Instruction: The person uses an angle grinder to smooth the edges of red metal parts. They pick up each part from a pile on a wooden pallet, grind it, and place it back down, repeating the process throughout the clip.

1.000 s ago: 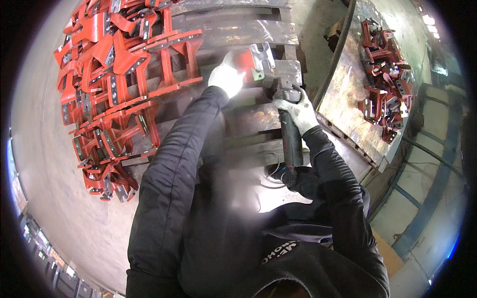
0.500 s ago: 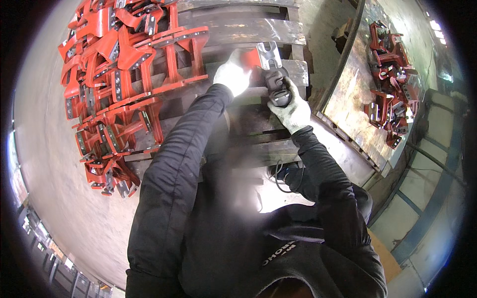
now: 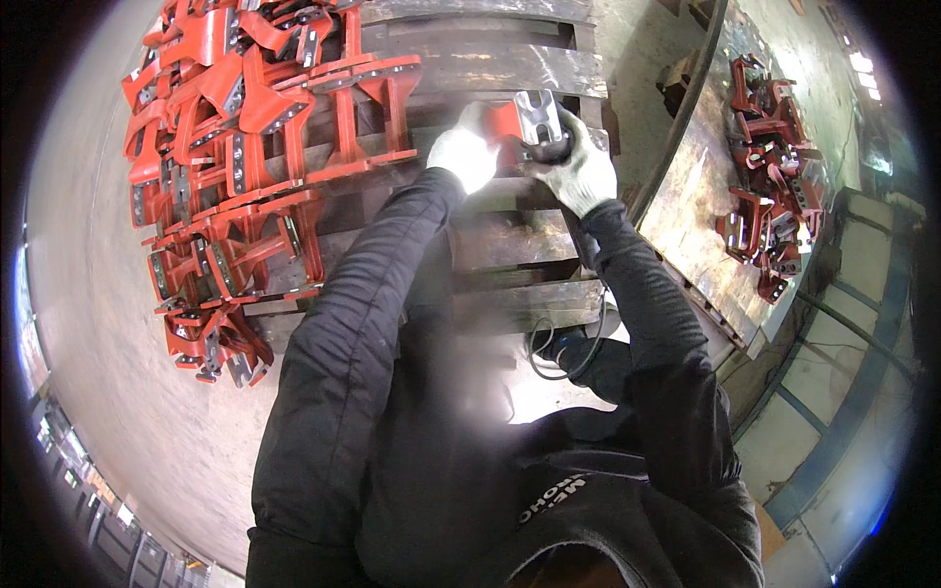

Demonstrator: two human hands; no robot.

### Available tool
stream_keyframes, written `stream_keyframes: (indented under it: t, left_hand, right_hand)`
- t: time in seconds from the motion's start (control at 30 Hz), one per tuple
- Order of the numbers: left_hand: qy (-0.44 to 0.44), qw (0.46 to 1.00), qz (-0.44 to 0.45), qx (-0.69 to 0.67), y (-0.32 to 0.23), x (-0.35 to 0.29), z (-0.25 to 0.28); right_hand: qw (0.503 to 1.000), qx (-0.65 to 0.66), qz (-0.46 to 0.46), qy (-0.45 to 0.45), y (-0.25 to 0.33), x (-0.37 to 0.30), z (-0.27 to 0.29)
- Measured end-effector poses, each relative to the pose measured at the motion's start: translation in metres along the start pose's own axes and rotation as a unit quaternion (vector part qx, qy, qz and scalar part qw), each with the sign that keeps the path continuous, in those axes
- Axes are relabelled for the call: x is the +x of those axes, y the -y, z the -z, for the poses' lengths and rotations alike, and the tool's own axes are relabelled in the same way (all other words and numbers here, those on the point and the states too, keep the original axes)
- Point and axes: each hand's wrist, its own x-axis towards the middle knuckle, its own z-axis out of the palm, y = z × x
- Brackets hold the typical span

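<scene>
In my gloved left hand (image 3: 465,152) is a red metal bracket (image 3: 504,122), gripped at its left side. Its bare silvery forked end (image 3: 539,118) points away to the right. My gloved right hand (image 3: 586,176) is closed around a dark, rounded hand-held power tool (image 3: 555,150), kind not clear, close against the near side of the forked end. Fingers and glove hide most of the tool. Both hands are above a slatted wooden pallet (image 3: 510,240).
Many red brackets (image 3: 265,108) are stacked on the pallet's left side. More red brackets (image 3: 769,167) lie heaped on a worn board-like surface (image 3: 676,211) at the right. A thin cable (image 3: 537,358) loops beside my foot, below the pallet's near edge.
My right hand has moved away from me and slightly right, around the tool's rounded end. The tool has shifted with it and is more covered. The left hand and bracket have barely moved.
</scene>
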Motion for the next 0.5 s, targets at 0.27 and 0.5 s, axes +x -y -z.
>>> stream_keyframes:
  t: [0.27,0.5]
  left_hand:
    - [-0.01,1.0,-0.014,0.012,-0.007,-0.004,0.003]
    - [0.002,1.0,-0.008,0.021,0.001,0.002,-0.001]
  right_hand:
    - [0.988,-0.13,-0.048,0.066,0.005,0.031,-0.01]
    - [0.98,-0.138,-0.028,0.143,0.029,-0.002,0.019]
